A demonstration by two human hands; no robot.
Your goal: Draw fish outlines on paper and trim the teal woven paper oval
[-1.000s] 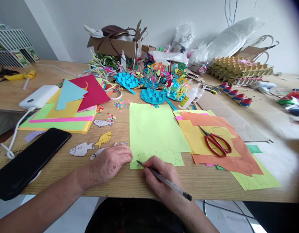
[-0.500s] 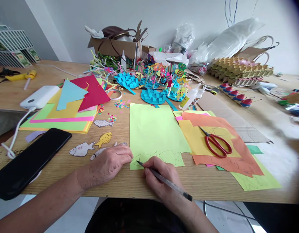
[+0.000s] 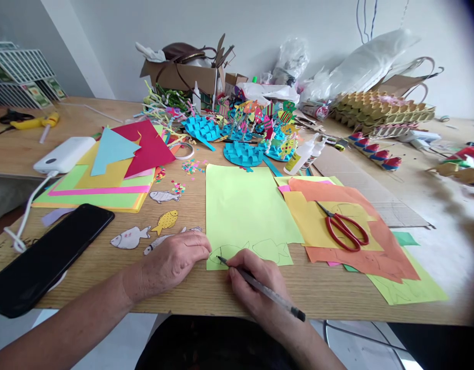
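On the table in front of me lies a light green sheet of paper [image 3: 248, 205] with fish outlines drawn along its near edge. My right hand [image 3: 256, 282] is closed around a pen [image 3: 263, 289], its tip touching the left fish outline [image 3: 225, 253]. My left hand [image 3: 183, 257] rests loosely at the sheet's lower left edge, fingertips touching it and holding nothing. It partly covers a white paper fish [image 3: 155, 243]. Close by are another white paper fish [image 3: 129, 237], a yellow paper fish [image 3: 166, 221] and a grey striped one [image 3: 165, 196].
Red-handled scissors [image 3: 345, 231] lie on coloured paper at right. A black phone [image 3: 52, 257] and stacked coloured sheets [image 3: 101, 198] are at left. Glue bottles [image 3: 300, 155] and blue paper crafts [image 3: 242, 154] stand behind the sheet, with egg trays [image 3: 379, 110] farther back.
Both hands and the pen stay almost still, the tip at the same spot on the left fish. At the far right edge, colourful items look shifted.
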